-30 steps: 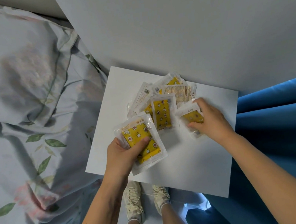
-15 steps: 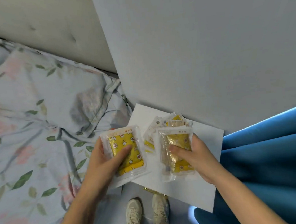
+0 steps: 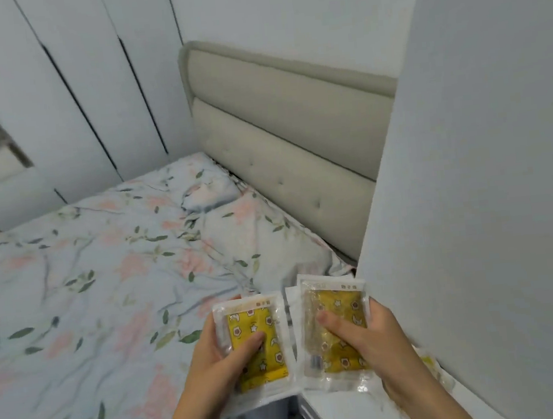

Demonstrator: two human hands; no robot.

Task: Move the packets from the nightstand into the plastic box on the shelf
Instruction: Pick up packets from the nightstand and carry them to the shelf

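My left hand grips a clear packet with a yellow patterned insert, thumb pressed on its front. My right hand holds a second yellow packet, with at least one more packet stacked behind it. Both packets are raised side by side above the near corner of the white nightstand. A few packets still lie on the nightstand by the wall, mostly hidden behind my right wrist. Neither the shelf nor the plastic box is in view.
A bed with a floral cover fills the left side, with a padded beige headboard behind it. White wardrobe doors stand at the back left. A white wall panel rises close on the right.
The view has swung up from the nightstand towards the bed and headboard. Both hands have lifted their packets off the nightstand and hold them higher, close together.
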